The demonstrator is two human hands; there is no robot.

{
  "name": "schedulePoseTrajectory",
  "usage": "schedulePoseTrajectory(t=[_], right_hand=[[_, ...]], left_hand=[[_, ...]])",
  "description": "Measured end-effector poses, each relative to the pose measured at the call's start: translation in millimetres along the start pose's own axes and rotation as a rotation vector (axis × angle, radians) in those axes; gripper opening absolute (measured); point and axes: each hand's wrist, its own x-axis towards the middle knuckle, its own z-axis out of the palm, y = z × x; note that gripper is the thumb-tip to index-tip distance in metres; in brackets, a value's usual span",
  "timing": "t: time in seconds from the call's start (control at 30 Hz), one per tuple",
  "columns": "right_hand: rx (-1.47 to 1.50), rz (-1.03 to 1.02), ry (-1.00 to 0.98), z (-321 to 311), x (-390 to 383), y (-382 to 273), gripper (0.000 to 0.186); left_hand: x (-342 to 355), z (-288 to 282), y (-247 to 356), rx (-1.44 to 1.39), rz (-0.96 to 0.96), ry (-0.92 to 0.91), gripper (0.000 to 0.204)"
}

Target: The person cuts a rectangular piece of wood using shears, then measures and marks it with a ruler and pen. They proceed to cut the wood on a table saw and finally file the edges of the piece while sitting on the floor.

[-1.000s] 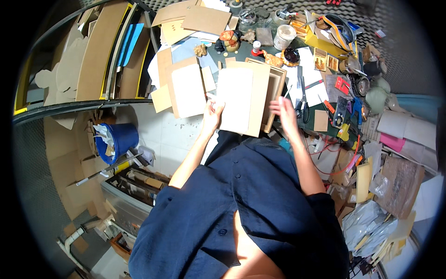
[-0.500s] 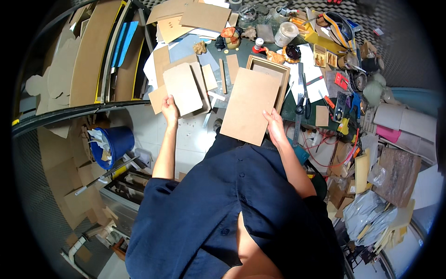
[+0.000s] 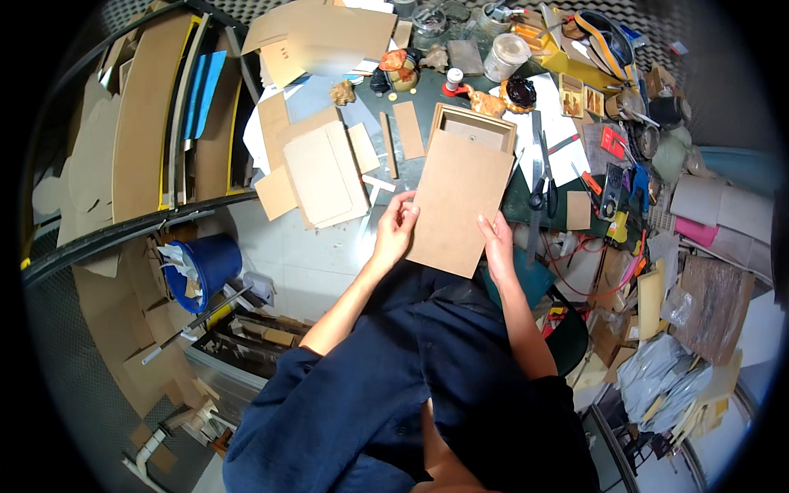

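Both hands grip a plain tan rectangular board (image 3: 454,215) by its long sides. My left hand (image 3: 394,230) pinches its lower left edge, fingertips curled at the side; my right hand (image 3: 496,246) holds the lower right edge, thumb on top. Just beyond, a shallow wooden box (image 3: 475,116) lies partly hidden under the board's far end. To the left is a stack of pale boards (image 3: 325,177). A narrow wood strip (image 3: 388,144) and a small tan rectangle (image 3: 408,129) rest between stack and box.
Scissors (image 3: 540,193), a steel ruler (image 3: 534,242) and small tools (image 3: 612,189) crowd the right. Jars (image 3: 503,57), small figures (image 3: 396,71) and card sheets (image 3: 320,33) fill the back. A shelf of boards (image 3: 156,115) stands left, a blue bucket (image 3: 208,271) below it.
My left hand has left the pale boards, now lying on the left pile, and moved right onto the tan board. My right hand has taken hold of that board's right edge.
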Motion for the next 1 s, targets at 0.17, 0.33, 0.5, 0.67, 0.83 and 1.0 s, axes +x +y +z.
schedulePoseTrajectory(t=[0.17, 0.33, 0.5, 0.67, 0.83, 1.0], right_hand=[[-0.368, -0.125, 0.159, -7, 17, -19, 0.037], [-0.579, -0.260, 0.237, -9, 43, -35, 0.048], [-0.626, -0.290, 0.246, -8, 60, -42, 0.054], [-0.662, -0.340, 0.222, -10, 61, -34, 0.063], [-0.494, -0.231, 0.426, -32, 62, -19, 0.056], [-0.999, -0.162, 0.687, -114, 60, 67, 0.054]], left_hand=[[29, 21, 4, 0.005, 0.056, 0.109, 0.029], [51, 46, 24, 0.243, 0.167, 0.217, 0.029], [68, 56, 29, 0.452, 0.247, 0.289, 0.029], [66, 51, 20, 0.588, 0.230, 0.268, 0.030], [67, 36, 9, 0.317, -0.003, 0.283, 0.031], [72, 30, 7, 0.383, -0.040, 0.267, 0.031]])
